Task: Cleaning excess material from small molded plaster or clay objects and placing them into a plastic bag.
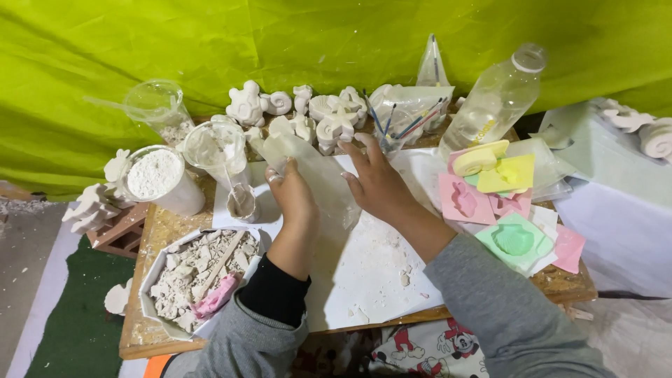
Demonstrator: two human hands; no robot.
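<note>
Wooden table (150, 234), green backdrop (105, 49), left hand (294, 196) fingers clamped on translucent sheet (318, 175), right hand (381, 185) fingers apart.

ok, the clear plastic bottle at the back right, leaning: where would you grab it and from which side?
Grip the clear plastic bottle around its mid-body, coming from the front right. It leans with its white cap up and away, so the wide barrel faces that side. The brushes crowd its left, and coloured moulds lie at its base, so stay above them.
</note>
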